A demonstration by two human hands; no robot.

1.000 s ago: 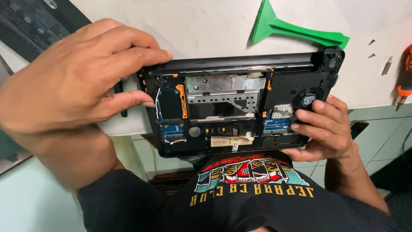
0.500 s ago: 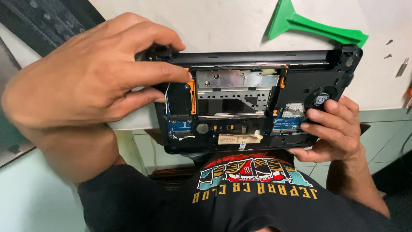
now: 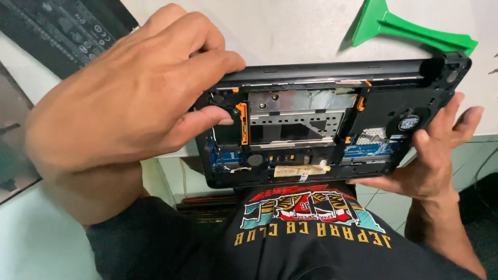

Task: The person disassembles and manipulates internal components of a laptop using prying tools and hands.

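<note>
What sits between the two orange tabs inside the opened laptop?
In the head view, a silvery metal bay plate spans the stretch between the left orange tab and the right orange tab of the opened laptop.

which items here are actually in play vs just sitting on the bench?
In play:
- opened laptop base, internals exposed
- left hand, gripping its left end
- right hand, holding its right end

Lying about:
- green plastic pry tool
- flat black panel, top left
- white table

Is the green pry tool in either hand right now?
No, the green pry tool lies on the table, beyond the opened laptop both hands grip.
</note>
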